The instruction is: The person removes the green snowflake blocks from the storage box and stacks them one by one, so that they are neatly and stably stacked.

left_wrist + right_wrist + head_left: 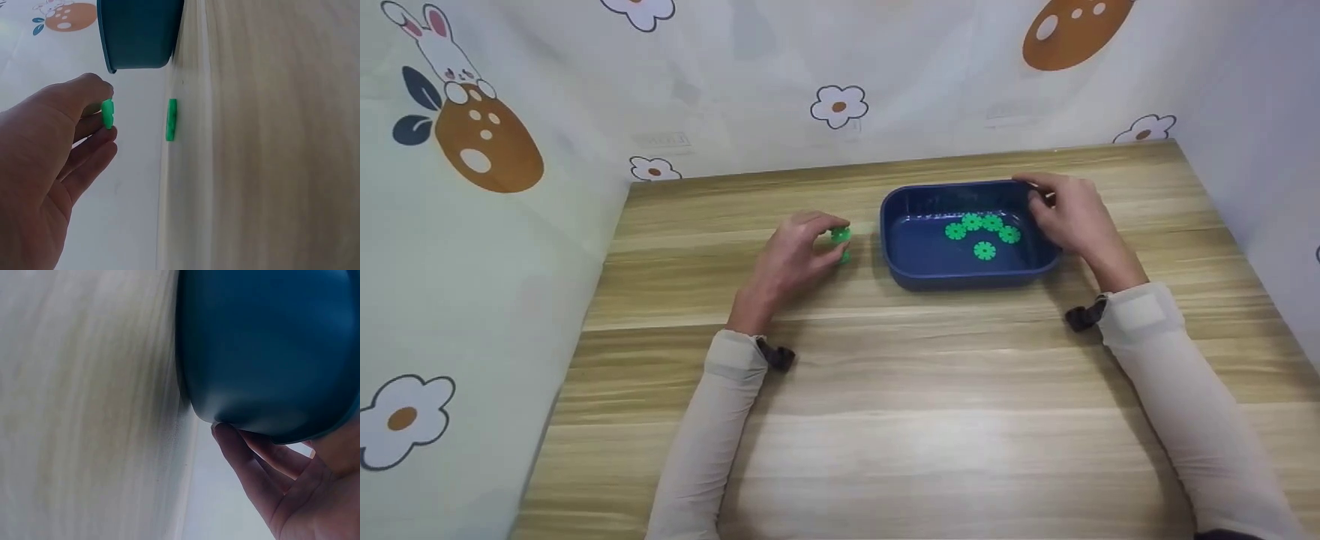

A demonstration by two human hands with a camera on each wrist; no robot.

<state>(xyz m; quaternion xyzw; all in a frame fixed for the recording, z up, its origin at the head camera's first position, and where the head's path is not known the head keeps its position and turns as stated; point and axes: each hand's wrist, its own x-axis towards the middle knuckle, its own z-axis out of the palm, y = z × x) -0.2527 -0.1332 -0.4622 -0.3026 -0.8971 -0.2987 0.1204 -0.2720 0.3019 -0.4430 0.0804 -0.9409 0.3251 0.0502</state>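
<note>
My left hand (789, 259) is just left of a dark blue plastic bin (896, 251) and pinches a green snowflake disc (108, 114) at its fingertips, above the table. Beneath that hand a second green disc (171, 120) lies flat on the wood; from the head it is mostly covered by the thumb. Several more green notched discs (985, 250) are spread on the bin's floor, mainly toward its right half. At the bin's right end my right hand (1076, 214) holds the rim, with thumb inside and fingers outside against the wall (264, 371).
The bin stands on a wood-grain table (885, 420), near the back edge. Behind and to the left rises a pale curtain (735, 90) printed with flowers, a rabbit and brown egg shapes. A plain pale wall (1245, 112) borders the right side.
</note>
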